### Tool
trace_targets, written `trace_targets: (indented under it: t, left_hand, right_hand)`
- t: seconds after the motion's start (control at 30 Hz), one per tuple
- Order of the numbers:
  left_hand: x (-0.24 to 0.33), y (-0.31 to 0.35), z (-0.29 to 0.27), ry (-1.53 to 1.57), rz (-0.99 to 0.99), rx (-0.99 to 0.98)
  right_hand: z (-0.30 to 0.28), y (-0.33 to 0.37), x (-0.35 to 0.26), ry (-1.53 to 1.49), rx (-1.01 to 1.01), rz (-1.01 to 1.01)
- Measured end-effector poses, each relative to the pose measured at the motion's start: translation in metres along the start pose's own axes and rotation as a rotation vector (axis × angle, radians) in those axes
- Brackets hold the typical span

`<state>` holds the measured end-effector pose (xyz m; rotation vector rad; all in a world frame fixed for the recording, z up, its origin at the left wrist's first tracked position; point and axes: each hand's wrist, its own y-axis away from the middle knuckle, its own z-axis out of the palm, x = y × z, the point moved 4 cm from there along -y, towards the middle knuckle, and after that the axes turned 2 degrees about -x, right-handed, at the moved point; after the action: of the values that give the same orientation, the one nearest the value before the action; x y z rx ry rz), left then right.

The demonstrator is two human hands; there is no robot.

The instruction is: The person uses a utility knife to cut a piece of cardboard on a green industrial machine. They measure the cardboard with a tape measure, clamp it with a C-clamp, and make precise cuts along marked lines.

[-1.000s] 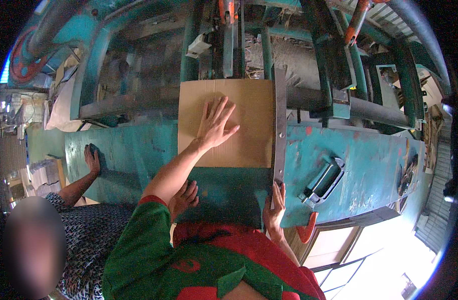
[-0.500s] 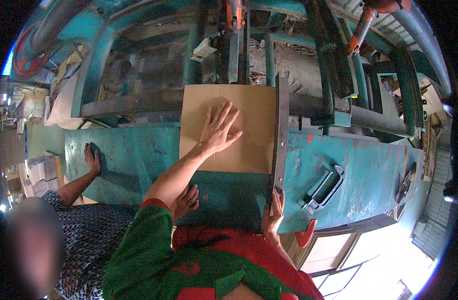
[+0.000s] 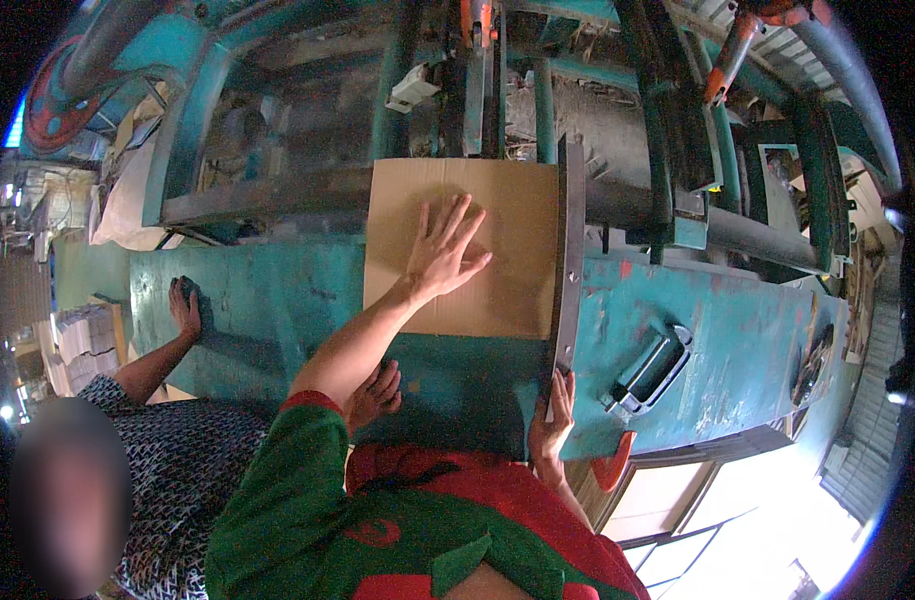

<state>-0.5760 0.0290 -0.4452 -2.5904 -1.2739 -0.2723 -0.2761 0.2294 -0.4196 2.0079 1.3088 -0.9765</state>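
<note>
A brown cardboard sheet point(image 3: 512, 215) lies on a green metal table point(image 3: 277, 310), its far part reaching past the table's back edge. My left hand point(image 3: 442, 255) rests flat on it, fingers spread. Along the sheet's right edge runs a dark metal bar point(image 3: 569, 250) with bolts in it. At the bar's near end, my right hand point(image 3: 552, 415) grips it, the fingers pointing forward along it; its thumb is partly hidden. Beneath my left forearm, a co-worker's hand point(image 3: 380, 390) is partly covered, while another hand of that person point(image 3: 184, 308) leans on the table's left part.
Right of the bar, a dark metal handle point(image 3: 652, 370) stands on the table, with an orange lever point(image 3: 612, 460) below the front edge. Behind the table is a green machine frame with a thick dark roller point(image 3: 277, 200). A co-worker point(image 3: 187, 480) stands close on my left.
The view has shifted slightly. My hands keep their places on the cardboard sheet and the metal bar, and the co-worker's hands stay where they were.
</note>
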Motion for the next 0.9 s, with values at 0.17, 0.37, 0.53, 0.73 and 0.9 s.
trace_targets:
  t: [0.17, 0.37, 0.53, 0.73, 0.9]
  left_hand:
    - [0.0, 0.001, 0.003, 0.047, -0.012, 0.002]
    - [-0.001, 0.001, 0.007, 0.053, -0.006, 0.021]
    - [-0.001, 0.001, 0.008, 0.04, -0.014, 0.009]
    - [-0.002, 0.0, 0.01, 0.03, -0.007, 0.024]
    - [-0.002, 0.0, 0.01, 0.034, -0.03, -0.001]
  right_hand:
    - [0.0, -0.001, 0.001, -0.021, -0.007, -0.014]
    - [-0.002, -0.003, 0.0, 0.006, -0.039, 0.01]
    - [-0.002, -0.006, -0.003, 0.01, -0.038, 0.006]
    - [0.0, -0.005, -0.002, -0.013, -0.013, -0.001]
    - [-0.005, -0.006, 0.002, -0.009, -0.039, -0.018]
